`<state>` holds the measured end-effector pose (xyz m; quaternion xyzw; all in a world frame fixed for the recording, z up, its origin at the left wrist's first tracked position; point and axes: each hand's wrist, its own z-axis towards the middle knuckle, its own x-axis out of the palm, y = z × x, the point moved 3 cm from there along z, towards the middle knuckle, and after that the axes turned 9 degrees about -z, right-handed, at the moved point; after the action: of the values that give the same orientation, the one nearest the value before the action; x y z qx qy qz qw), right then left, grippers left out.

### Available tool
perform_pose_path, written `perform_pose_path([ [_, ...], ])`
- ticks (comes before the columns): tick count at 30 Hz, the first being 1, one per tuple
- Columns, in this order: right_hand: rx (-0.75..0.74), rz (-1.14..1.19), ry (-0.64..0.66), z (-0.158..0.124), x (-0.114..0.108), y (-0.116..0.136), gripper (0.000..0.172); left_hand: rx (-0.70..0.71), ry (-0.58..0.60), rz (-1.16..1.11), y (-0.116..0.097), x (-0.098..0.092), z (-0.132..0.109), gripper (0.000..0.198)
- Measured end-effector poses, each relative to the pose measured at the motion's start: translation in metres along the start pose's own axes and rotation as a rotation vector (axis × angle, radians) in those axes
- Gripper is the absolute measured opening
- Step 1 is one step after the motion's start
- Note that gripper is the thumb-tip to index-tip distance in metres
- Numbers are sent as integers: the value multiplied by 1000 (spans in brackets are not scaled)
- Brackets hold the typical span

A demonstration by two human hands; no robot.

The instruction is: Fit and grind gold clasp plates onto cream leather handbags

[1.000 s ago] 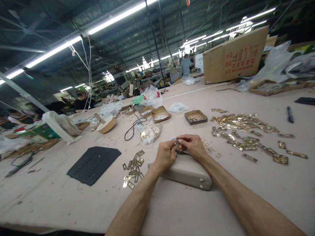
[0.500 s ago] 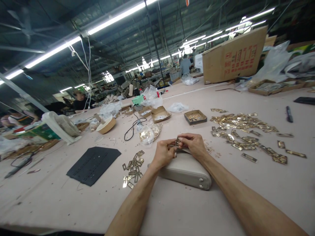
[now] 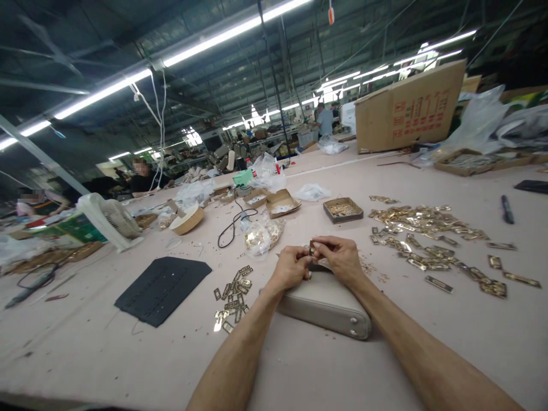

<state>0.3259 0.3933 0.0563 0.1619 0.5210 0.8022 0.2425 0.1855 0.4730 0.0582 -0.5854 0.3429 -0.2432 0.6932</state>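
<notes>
A grey-beige handbag (image 3: 325,311) lies on the table in front of me, its metal-studded base turned to the near right. Above its far edge, my right hand (image 3: 340,256) pinches a small dark and gold metal plate (image 3: 312,247). The fingers of my left hand (image 3: 293,267) are closed against the same plate from the other side. My hands partly hide the plate and the bag's far edge. Left of the bag lies a loose group of gold metal plates (image 3: 234,299); a larger spread of gold plates (image 3: 428,222) covers the table to the right.
Beyond my hands stand a small box of gold bits (image 3: 342,210) and a plastic bag of metal parts (image 3: 259,237). A black sheet (image 3: 162,290) and a white fan (image 3: 107,220) are at left. A large carton (image 3: 409,114) and a black marker (image 3: 507,209) are at right.
The view has tilted up slightly, so the table sits a little lower in the picture. Both hands stay together over the bag with the plate between them, its angle slightly changed.
</notes>
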Motion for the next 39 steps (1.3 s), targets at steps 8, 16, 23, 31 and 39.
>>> perform_pose_path([
  [8, -7, -35, -13, 0, 1, -2, 33, -57, 2, -32, -3, 1, -3, 23],
  [16, 10, -52, -29, -1, 0, -2, 34, -100, 11, -57, -8, 2, -6, 25],
  [23, 30, -55, -33, -3, 0, 5, 34, -112, 3, -72, -8, 2, -6, 23],
  [31, 2, -36, -26, -4, 0, 8, 30, -126, 8, -106, 2, 2, -3, 21],
  [39, 88, 57, -13, -2, -3, 0, 35, -118, 28, -142, 0, 1, -4, 22],
])
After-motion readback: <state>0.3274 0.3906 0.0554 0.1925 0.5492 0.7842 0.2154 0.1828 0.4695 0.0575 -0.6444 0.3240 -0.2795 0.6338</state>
